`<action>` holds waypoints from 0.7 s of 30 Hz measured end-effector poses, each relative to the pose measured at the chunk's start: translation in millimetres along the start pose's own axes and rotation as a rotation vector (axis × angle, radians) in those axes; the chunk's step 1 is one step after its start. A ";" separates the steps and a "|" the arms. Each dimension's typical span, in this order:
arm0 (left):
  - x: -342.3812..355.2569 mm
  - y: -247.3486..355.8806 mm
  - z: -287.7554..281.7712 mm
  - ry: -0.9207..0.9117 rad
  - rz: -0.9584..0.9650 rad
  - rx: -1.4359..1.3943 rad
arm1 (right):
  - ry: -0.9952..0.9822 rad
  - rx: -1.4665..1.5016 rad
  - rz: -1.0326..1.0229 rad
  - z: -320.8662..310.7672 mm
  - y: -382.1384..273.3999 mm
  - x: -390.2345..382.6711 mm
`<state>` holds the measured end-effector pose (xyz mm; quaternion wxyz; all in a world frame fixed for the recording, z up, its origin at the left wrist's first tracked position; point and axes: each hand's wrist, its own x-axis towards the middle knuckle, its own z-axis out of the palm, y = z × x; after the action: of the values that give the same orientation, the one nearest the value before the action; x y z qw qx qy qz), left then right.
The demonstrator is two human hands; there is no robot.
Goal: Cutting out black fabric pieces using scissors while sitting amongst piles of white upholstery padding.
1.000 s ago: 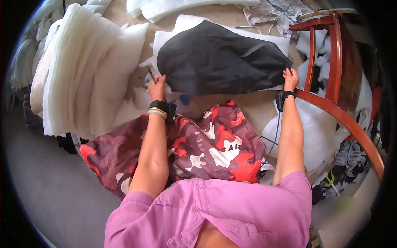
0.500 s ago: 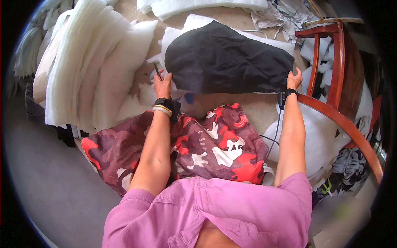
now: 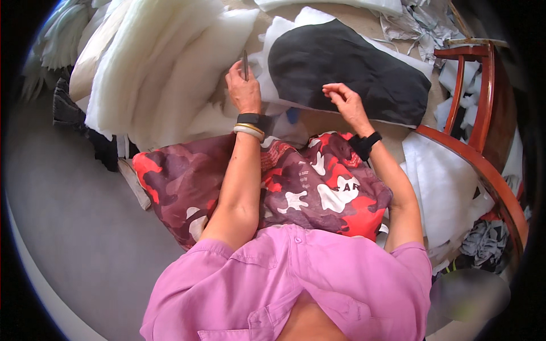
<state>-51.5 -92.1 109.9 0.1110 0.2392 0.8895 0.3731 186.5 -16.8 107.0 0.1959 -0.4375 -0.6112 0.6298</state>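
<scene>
left hand (image 3: pixel 244 91): holds slim tool (image 3: pixel 245 65) | right hand (image 3: pixel 349 104): over black fabric (image 3: pixel 372 74)

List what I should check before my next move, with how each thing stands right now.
1. Black fabric lying over white wadding: ok, wadding shows past its upper edge.
2. Fabric free of creases: not ok, faint creases show.
3. Thin tool in your left hand: ok, held upward; its exact kind, cannot tell.
4. Right hand free: ok, nothing seen in it; whether it touches the fabric, cannot tell.
5. Red-brown wooden frame clear of the fabric's right corner: cannot tell, they look very close.
</scene>
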 end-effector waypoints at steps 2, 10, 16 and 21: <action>8.6 -0.7 -6.0 -0.093 -0.041 -0.157 | -0.083 0.081 0.022 20.9 -12.1 -2.4; -1.8 21.0 1.0 -0.628 -0.617 -1.335 | -0.409 0.071 0.050 51.4 -55.8 -10.4; -26.1 26.0 17.9 -0.531 -0.702 -1.413 | -0.300 -0.138 -0.086 51.7 -49.3 -17.1; -38.3 30.8 15.3 -0.708 -0.732 -1.456 | -0.305 -0.169 0.036 47.8 -52.9 -20.6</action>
<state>-2.2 -83.6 122.1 0.6163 -0.0887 0.3662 0.6915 144.6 -52.2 157.0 0.0522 -0.3624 -0.6766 0.6388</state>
